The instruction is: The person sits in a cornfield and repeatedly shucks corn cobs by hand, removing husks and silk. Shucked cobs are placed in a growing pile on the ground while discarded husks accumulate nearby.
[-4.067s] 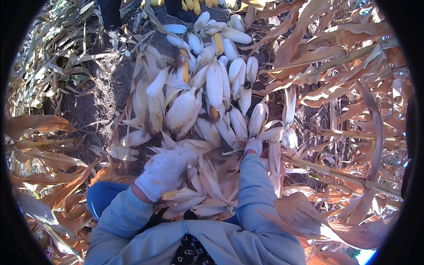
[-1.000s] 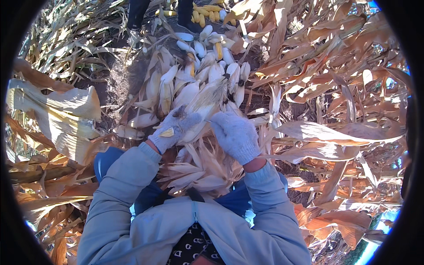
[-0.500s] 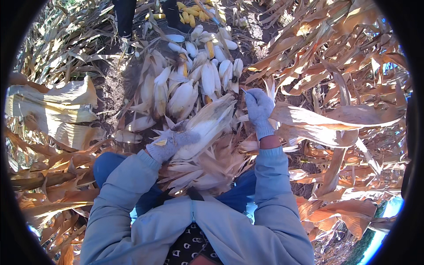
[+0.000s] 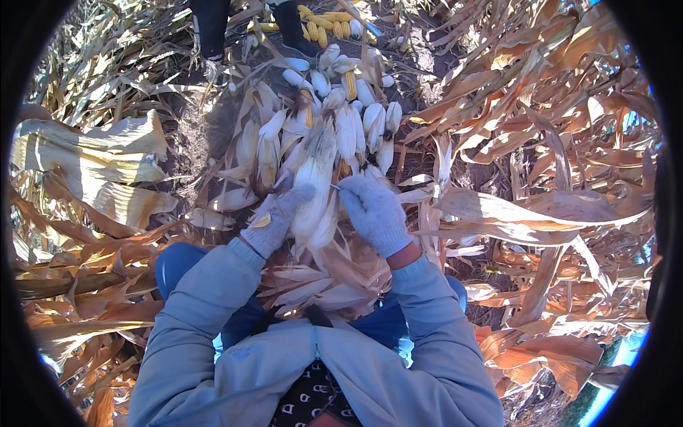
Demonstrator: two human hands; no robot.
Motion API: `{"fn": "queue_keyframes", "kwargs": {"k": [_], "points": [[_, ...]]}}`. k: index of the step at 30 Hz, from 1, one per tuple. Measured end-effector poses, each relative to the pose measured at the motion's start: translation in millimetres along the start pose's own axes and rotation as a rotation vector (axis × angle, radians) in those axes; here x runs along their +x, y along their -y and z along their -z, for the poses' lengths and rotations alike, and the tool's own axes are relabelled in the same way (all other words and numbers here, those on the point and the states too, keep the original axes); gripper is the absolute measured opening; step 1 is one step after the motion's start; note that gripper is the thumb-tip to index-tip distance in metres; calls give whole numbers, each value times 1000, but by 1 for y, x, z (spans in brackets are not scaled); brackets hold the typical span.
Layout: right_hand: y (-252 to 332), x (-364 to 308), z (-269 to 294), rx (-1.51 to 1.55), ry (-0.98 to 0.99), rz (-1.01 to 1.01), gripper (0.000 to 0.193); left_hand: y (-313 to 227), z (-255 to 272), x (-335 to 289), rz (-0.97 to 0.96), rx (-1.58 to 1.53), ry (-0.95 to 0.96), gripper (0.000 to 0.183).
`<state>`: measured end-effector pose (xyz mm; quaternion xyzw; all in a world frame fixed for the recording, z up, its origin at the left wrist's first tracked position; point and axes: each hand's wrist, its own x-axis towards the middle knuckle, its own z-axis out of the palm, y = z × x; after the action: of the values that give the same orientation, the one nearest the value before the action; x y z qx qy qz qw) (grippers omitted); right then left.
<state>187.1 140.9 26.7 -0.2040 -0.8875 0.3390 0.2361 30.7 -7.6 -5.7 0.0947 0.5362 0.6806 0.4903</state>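
Note:
My left hand (image 4: 279, 217), in a pale knit glove, is closed round the lower left side of a corn ear in its husk (image 4: 314, 186). That ear stands with its tip pointing away from me. On the right, my gloved right hand (image 4: 370, 206) is closed, and a thin pointed metal pick (image 4: 336, 187) juts from its fingers toward the ear. How the pick sits inside the fist is hidden. Beyond my hands lies a heap of corn ears (image 4: 346, 132), mostly in pale husks, some showing yellow kernels.
Loose husks (image 4: 306, 281) lie between my knees. Bare yellow cobs (image 4: 324, 27) are piled at the far side, beside another person's dark-clad legs (image 4: 288, 25). Dry corn stalks and leaves (image 4: 526, 206) crowd the right, and a broad dry leaf (image 4: 92, 160) lies at the left.
My right hand has moved left and nearer to me, up to the ear. The ear in my left hand has swung from leaning right to nearly straight away from me.

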Motion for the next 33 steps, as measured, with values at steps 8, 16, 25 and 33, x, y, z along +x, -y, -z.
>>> {"fn": "queue_keyframes", "kwargs": {"k": [8,16,25,33], "points": [[-9,7,20,-121,144,78,18,-11,25,1,181,349,316,61],[-89,24,22,528,-321,-354,17,15,7,-13,264,205,319,78],[-7,-10,-36,1142,429,-459,45,4,4,-5,60,-167,154,54],[-16,-15,-53,940,310,-486,51,24,7,22,-454,-107,-48,52]]}}
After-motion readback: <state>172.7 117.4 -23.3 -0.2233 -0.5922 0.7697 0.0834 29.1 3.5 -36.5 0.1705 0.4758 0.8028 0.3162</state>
